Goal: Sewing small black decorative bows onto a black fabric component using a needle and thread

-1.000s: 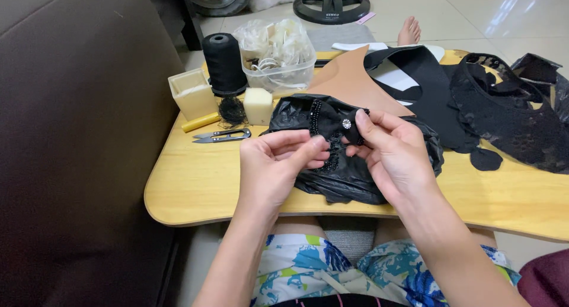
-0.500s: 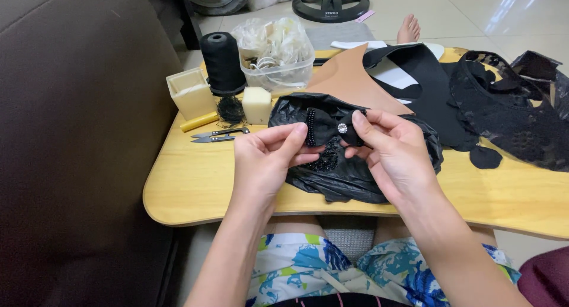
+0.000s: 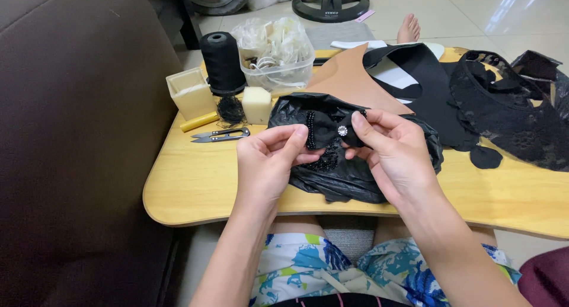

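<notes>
While both hands hover just above the near edge of the wooden worktop, they share a small black fabric bow with a shiny stud at its centre: the left hand has its fingers pinched on the bow's left side, where a short row of black beads runs, and the right hand grips its right side between thumb and forefinger. Directly under the bow lies a crumpled black plastic bag. By the look of it the bow is already formed, with stud and beads in place; whether any stitching remains cannot be told. Thread snips lie to the left, near a black thread spool, a clear tub and black lace pieces further right.
</notes>
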